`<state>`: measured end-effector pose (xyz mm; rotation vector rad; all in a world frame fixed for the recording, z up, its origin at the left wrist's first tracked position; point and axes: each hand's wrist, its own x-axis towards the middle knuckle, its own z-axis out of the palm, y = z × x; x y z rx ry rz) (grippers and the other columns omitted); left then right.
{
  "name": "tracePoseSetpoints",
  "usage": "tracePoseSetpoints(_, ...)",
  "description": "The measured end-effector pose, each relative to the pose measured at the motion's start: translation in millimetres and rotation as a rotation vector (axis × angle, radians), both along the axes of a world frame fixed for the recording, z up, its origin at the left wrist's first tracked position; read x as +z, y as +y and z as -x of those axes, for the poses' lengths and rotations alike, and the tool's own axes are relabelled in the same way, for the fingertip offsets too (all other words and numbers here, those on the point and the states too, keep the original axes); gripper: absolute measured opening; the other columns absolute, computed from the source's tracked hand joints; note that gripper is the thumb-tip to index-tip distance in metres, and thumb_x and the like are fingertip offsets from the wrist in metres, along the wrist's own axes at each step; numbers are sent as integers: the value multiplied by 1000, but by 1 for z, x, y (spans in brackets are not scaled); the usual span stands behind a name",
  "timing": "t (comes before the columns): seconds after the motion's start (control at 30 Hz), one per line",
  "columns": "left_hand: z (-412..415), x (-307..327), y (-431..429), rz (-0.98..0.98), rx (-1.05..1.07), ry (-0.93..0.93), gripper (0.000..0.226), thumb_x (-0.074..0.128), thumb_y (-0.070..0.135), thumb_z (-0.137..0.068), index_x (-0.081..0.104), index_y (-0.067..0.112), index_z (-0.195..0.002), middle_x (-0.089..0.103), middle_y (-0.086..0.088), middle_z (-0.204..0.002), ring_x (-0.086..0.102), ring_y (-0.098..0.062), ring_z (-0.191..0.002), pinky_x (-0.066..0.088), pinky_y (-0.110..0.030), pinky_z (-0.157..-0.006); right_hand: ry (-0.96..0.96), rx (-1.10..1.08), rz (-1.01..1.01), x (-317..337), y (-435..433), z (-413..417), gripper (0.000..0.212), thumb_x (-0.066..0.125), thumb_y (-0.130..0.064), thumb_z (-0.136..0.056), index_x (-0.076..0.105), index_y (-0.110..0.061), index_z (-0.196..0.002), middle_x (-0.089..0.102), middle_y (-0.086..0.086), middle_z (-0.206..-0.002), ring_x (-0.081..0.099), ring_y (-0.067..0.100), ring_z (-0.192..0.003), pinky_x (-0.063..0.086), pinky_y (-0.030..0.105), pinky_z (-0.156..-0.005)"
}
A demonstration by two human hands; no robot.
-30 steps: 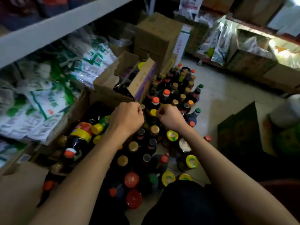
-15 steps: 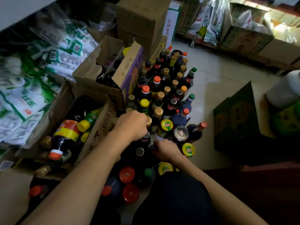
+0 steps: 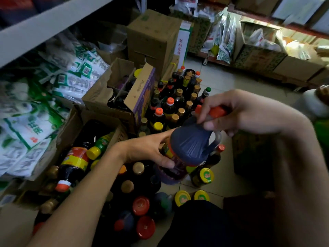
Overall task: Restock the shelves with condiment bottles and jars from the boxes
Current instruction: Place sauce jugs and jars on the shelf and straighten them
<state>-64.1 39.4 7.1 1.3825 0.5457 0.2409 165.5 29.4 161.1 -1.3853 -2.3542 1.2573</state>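
A large dark jug with a side handle and an orange cap is lifted above the cluster of condiment bottles standing on the floor. My right hand grips its neck and cap from above. My left hand holds the jug's body from the left, thumb and fingers wrapped around the label. Yellow-lidded jars stand on the tiles just below. An open cardboard box at the left holds bottles lying on their sides.
A grey shelf edge runs over bagged goods at the left. A purple-sided open box and a tall closed carton stand behind the bottles. A green box sits at the right. More boxes line the far shelf.
Both hands were down among the bottle tops; now they have lifted the large dark jug out of the cluster, right hand at the cap and left hand on its body.
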Motion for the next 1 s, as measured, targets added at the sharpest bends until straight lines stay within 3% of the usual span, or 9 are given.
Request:
tracePoseSetpoints(0.07,6,9,-6,97,36,-126,102,89,47,-63,34,29,-147,50,2,-148,46,-19,-138,42,-36,-109,154,11,22,9,9,0,17,68,-19,-78,66,-8,-91,65,20,-72,56,26,-54,46,27,-46)
tracePoseSetpoints(0.13,10,11,-12,171,89,-230,88,83,53,-69,45,28,-144,54,-2,-145,49,-23,-135,43,-40,-109,246,14,27,10,19,4,15,67,-16,-77,63,-5,-88,62,12,-61,51,30,-48,42,28,-43)
tracePoseSetpoints(0.3,8,18,-24,362,338,-359,65,86,60,-58,76,26,-112,72,-1,-117,68,-18,-110,55,-33,-90,394,14,76,-2,47,19,10,67,-11,-81,60,-5,-86,55,2,-52,44,18,-39,29,27,-39)
tracePoseSetpoints(0.43,3,30,-30,379,621,-431,71,81,59,-65,71,15,-120,70,-18,-118,69,-29,-103,58,-40,-86,514,-226,10,-17,57,37,23,66,-18,-85,64,-16,-108,61,-10,-58,49,7,-43,34,17,-38)
tracePoseSetpoints(0.53,-2,41,-30,279,852,-399,74,57,55,-83,55,3,-136,60,-31,-129,62,-39,-108,53,-49,-94,542,-476,-93,-28,54,60,50,61,-43,-84,57,-26,-130,67,-7,-78,61,7,-60,43,17,-46)
tracePoseSetpoints(0.67,-1,53,-20,162,1091,-506,65,59,55,-86,63,6,-129,67,-23,-121,66,-36,-106,55,-47,-92,550,-573,-84,-54,31,88,68,54,-65,-80,50,-28,-137,65,-1,-121,64,13,-107,50,30,-84)
tracePoseSetpoints(0.77,19,54,-9,299,1033,-709,63,41,60,-90,79,11,-104,74,-14,-109,72,-27,-96,59,-37,-78,678,-469,226,-64,16,103,48,58,-57,-85,65,-26,-121,71,0,-118,66,18,-110,49,38,-94)
tracePoseSetpoints(0.93,46,50,-5,412,919,-794,81,42,67,-80,62,7,-130,66,-19,-118,64,-36,-100,50,-49,-91,776,-337,248,-56,14,117,66,68,-50,-79,50,-30,-139,67,-2,-125,66,17,-111,51,32,-84)
tracePoseSetpoints(1.0,53,47,-8,378,863,-818,71,39,65,-86,70,12,-121,70,-14,-115,68,-31,-101,54,-45,-91,815,-275,262,-55,12,122,67,69,-44,-81,47,-30,-143,65,0,-129,65,21,-114,48,33,-84)
